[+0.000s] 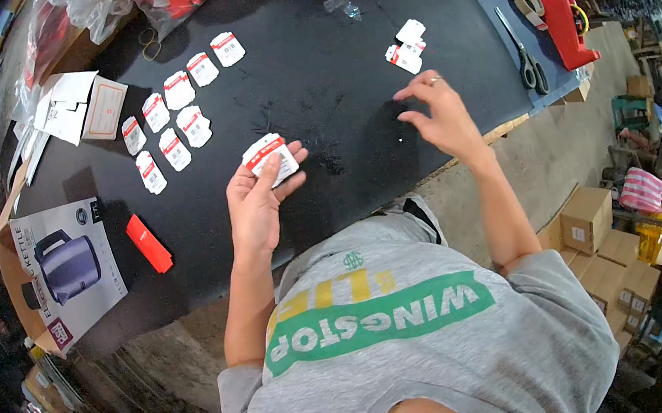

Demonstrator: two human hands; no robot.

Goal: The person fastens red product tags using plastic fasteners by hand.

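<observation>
Tag (269, 158) print (barcodes too) too small

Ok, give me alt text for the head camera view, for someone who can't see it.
A person's left hand holds a stack of red-and-white tags over a black table, while the right hand hovers open near a small tag pile. More tags lie in rows beside a kettle box.

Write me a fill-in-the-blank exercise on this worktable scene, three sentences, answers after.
1. The left hand holds a small stack of white paper tags with ____ stripes.
2. The right hand hovers open over the ____ tabletop, holding nothing.
3. The grey-handled metal scissors lie beside a ____ plastic tape dispenser.

Missing words: red; black; red
</observation>
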